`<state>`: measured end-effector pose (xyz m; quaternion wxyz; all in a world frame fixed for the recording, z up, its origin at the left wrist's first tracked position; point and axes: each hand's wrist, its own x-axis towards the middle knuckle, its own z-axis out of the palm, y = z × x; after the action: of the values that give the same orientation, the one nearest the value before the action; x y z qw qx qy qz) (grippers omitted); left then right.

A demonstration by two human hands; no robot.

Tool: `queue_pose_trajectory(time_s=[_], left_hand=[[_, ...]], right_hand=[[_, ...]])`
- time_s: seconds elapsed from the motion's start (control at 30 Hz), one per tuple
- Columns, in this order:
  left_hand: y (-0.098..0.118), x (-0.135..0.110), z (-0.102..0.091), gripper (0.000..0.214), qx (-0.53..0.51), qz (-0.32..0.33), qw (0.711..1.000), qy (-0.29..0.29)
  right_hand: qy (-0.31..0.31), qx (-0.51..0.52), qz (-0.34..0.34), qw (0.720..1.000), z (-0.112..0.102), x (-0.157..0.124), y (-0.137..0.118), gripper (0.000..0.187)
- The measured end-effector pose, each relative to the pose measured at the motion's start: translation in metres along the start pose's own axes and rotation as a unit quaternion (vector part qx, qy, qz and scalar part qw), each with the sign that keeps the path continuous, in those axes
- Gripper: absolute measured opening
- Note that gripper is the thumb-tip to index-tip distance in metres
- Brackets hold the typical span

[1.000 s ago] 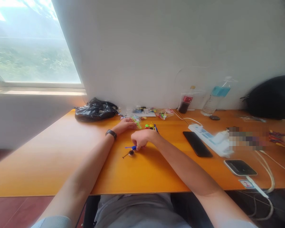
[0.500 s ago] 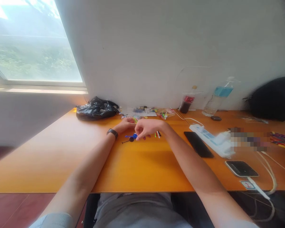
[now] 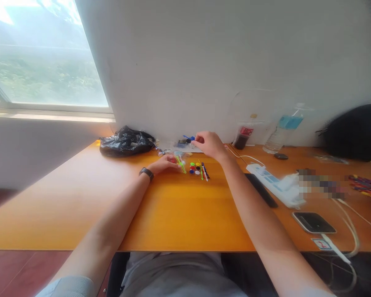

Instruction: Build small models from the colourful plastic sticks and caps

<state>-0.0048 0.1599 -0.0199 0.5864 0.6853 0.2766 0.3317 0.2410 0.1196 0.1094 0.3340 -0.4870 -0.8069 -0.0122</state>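
My right hand (image 3: 210, 144) is raised over the back of the table, its fingertips pinching a blue arrow-shaped plastic piece (image 3: 188, 137); a dark part shows by it. My left hand (image 3: 166, 163) rests on the tabletop with its fingers around a small clear plastic bag (image 3: 178, 154). Light green arrow-shaped pieces (image 3: 181, 164) show at that bag, whether in it or on it I cannot tell. Just right of them lie small round coloured discs (image 3: 192, 165) in rows. Beside the discs are several thin arrow-shaped pieces (image 3: 205, 171), green, white and dark.
A black plastic bag (image 3: 126, 142) sits at the back left. More small parts (image 3: 181, 144) lie on a white sheet by the wall. To the right are a black phone (image 3: 261, 189), a white power strip (image 3: 273, 183), a bottle (image 3: 275, 138) and a device with a cable (image 3: 314, 222).
My right hand has moved up and away toward the wall, carrying the blue piece. The discs and green pieces it covered are now visible. My left hand has stayed nearly in place.
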Motion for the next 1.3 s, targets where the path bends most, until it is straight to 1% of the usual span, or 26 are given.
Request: queue_pose_trajectory(time_s=[0.1, 0.27, 0.4, 0.57, 0.67, 0.7, 0.77, 0.87, 0.9, 0.93, 1.0, 1.03, 1.1, 1.17, 1.3], left_hand=[[0.0, 0.001, 0.0, 0.037, 0.004, 0.005, 1.0, -0.005], [0.0, 0.0, 0.001, 0.04, 0.006, 0.002, 1.0, -0.016], [0.0, 0.0, 0.002, 0.042, 0.008, 0.005, 1.0, -0.018], [0.0, 0.002, 0.003, 0.045, 0.013, 0.002, 1.0, -0.019], [0.0, 0.002, 0.003, 0.051, -0.001, 0.011, 1.0, -0.022], [0.0, 0.002, 0.003, 0.053, -0.009, 0.016, 1.0, -0.023], [0.001, 0.002, 0.002, 0.052, -0.02, 0.021, 0.999, -0.019], [0.001, 0.001, 0.0, 0.048, -0.009, 0.023, 1.0, -0.015], [0.001, 0.001, 0.0, 0.047, -0.002, 0.023, 1.0, -0.017], [0.001, 0.001, -0.001, 0.045, 0.002, 0.023, 0.999, -0.022], [0.0, 0.002, -0.001, 0.043, -0.002, 0.019, 0.999, -0.032], [-0.001, 0.002, -0.001, 0.043, -0.008, 0.016, 0.999, -0.036], [-0.002, 0.003, 0.0, 0.045, -0.022, 0.009, 0.999, -0.035], [-0.001, 0.002, 0.001, 0.047, -0.026, 0.007, 0.999, -0.029], [0.002, 0.0, 0.002, 0.045, -0.009, 0.005, 0.999, -0.041]], right_hand=[[-0.015, -0.009, -0.028, 0.999, -0.004, -0.001, -0.009, 0.017], [-0.052, -0.032, -0.04, 0.997, -0.008, -0.006, -0.028, 0.018], [-0.074, -0.015, -0.059, 0.995, -0.004, -0.007, -0.031, 0.011], [-0.04, 0.018, -0.081, 0.996, 0.0, -0.005, -0.028, 0.017], [-0.019, 0.013, -0.08, 0.997, 0.0, -0.005, -0.026, 0.009], [-0.015, 0.015, -0.077, 0.997, 0.001, -0.006, -0.024, 0.009], [-0.028, 0.028, -0.071, 0.997, 0.004, -0.008, -0.02, 0.015], [-0.094, 0.057, -0.069, 0.992, 0.013, -0.01, -0.014, 0.021], [-0.105, 0.065, -0.07, 0.99, 0.016, -0.01, -0.014, 0.027], [-0.103, 0.073, -0.072, 0.989, 0.019, -0.01, -0.014, 0.037], [-0.067, 0.088, -0.076, 0.991, 0.023, -0.01, -0.017, 0.055], [-0.054, 0.093, -0.081, 0.991, 0.024, -0.01, -0.019, 0.058], [-0.061, 0.098, -0.098, 0.988, 0.024, -0.01, -0.022, 0.054], [-0.091, 0.087, -0.109, 0.986, 0.024, -0.011, -0.023, 0.042], [-0.125, 0.043, -0.094, 0.987, 0.027, -0.011, -0.015, 0.018]])
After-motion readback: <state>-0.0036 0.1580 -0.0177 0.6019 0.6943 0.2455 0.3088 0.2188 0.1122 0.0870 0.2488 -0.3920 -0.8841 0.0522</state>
